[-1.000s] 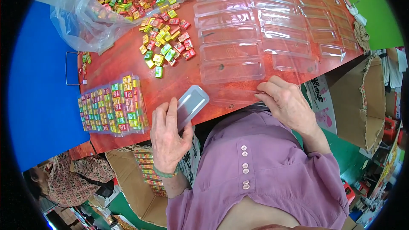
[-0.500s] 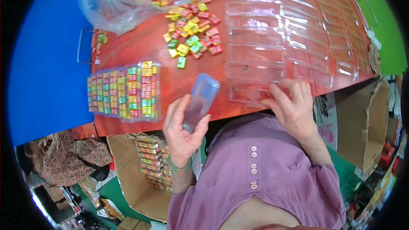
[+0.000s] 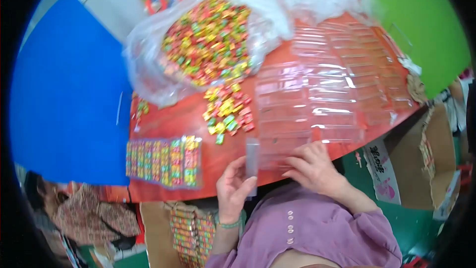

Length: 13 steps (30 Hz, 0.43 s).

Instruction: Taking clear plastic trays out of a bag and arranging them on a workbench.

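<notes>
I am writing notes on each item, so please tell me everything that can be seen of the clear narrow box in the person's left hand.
The clear narrow box is a slim, oblong case that looks like thin transparent plastic, slightly bluish and blurred. It appears empty. It stands nearly upright on end, at the near edge of the red table, just left of the rows of similar clear boxes. The left hand grips its lower part with thumb and fingers. The right hand lies beside it, not clearly touching.
</notes>
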Available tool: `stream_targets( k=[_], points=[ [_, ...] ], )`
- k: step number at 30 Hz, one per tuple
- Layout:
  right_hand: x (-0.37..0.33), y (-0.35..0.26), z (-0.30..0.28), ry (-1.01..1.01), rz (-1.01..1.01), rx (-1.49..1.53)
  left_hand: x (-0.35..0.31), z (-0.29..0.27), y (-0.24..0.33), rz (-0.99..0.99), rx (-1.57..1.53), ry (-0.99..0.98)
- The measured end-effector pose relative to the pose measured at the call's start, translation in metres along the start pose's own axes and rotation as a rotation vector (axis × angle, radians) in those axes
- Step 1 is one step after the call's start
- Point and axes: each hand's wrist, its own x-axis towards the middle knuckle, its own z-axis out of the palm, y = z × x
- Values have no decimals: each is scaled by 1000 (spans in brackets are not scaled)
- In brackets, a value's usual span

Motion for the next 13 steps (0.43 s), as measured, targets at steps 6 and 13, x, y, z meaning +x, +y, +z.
stream_targets(
  k=[6, 13],
  points=[
    [5, -4, -27, -22, 384, 942, 22, 49, 3, 582, 1020, -157],
    [-7, 28, -45, -66, 635, 1177, 32, 74, -10, 741, 1216, -320]
  ],
)
